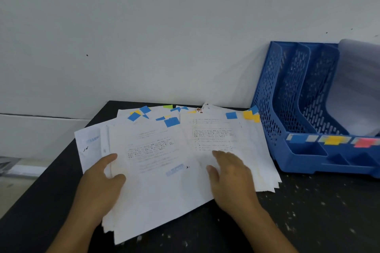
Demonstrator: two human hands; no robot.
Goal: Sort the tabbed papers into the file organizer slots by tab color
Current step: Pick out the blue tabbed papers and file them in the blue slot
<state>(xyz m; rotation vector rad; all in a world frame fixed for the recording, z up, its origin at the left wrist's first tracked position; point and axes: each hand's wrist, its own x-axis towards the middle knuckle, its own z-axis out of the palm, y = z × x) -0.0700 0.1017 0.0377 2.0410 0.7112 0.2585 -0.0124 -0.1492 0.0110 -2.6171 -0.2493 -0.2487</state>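
Note:
A loose spread of white papers (pixel 164 181) with blue, yellow and green tabs along their far edges lies on the black table (pixel 308 211). My left hand (pixel 102 178) holds the left edge of the top sheets, thumb on top and fingers curled under. My right hand (pixel 230 172) rests flat on the right-hand sheets, fingers straight. At the right stands the blue mesh file organizer (pixel 287 92), with blue, yellow and red labels on its front ledge. Its rightmost slot holds white paper (pixel 355 88).
A white wall (pixel 164 26) rises right behind the table. The table's left edge (pixel 51 170) drops to the floor. White specks dot the table at the front right.

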